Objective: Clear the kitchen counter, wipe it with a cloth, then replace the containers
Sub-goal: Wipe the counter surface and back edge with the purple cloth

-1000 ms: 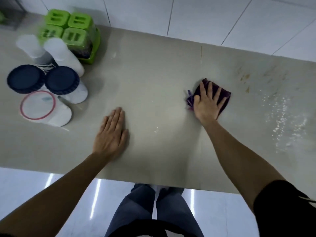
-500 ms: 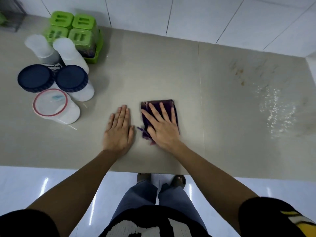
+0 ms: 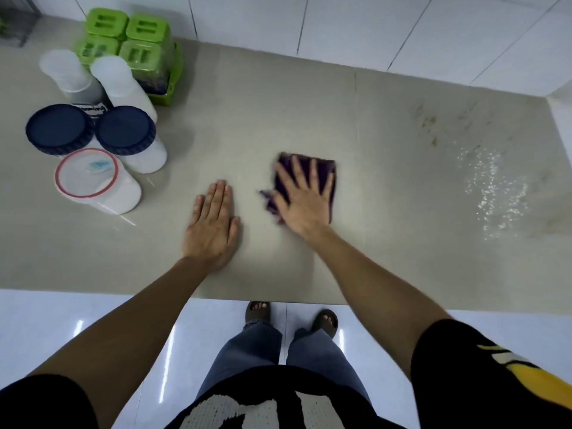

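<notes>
A purple cloth (image 3: 325, 168) lies on the beige counter (image 3: 278, 103) near its middle. My right hand (image 3: 305, 202) presses flat on the cloth with fingers spread, covering most of it. To its left, my left hand (image 3: 213, 224) rests palm down on the bare counter and holds nothing. The containers stand grouped at the far left: two jars with dark blue lids (image 3: 58, 128) (image 3: 125, 130), a red-rimmed clear-lidded tub (image 3: 86, 173), two white bottles (image 3: 66, 69) (image 3: 113, 72), and green-lidded boxes in a green tray (image 3: 130, 35).
Brown stains (image 3: 428, 122) and a glistening speckled patch (image 3: 495, 187) mark the counter's right part. A white tiled wall runs along the back. The counter's front edge (image 3: 93, 289) is just below my wrists. A wire rack (image 3: 15, 26) sits at the far left corner.
My right hand swept the cloth leftward from mid-right to beside my left hand, then moved it a little right and away. The left hand stayed planted.
</notes>
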A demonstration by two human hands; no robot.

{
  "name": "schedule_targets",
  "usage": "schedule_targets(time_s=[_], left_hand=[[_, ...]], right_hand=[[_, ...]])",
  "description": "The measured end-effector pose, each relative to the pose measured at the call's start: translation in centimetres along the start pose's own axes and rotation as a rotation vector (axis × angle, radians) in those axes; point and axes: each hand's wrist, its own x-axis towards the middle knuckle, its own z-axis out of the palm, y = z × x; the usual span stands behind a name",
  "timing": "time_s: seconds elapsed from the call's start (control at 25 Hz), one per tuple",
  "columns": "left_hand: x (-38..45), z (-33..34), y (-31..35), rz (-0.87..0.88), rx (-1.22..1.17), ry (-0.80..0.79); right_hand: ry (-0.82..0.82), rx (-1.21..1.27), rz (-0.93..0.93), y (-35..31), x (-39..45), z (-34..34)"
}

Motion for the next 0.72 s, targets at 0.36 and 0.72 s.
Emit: schedule_targets(time_s=[0.36,0.72], left_hand=[[1.3,1.1,10.1,0.119,-0.034,0.003],[3.9,6.1,29.0,0.191,-0.01,-0.019]], right_hand=[[0.076,0.015,-0.121,9.3,-13.2,1.5],[0.079,0.027,0.085,30.7,-20.1,0.4]])
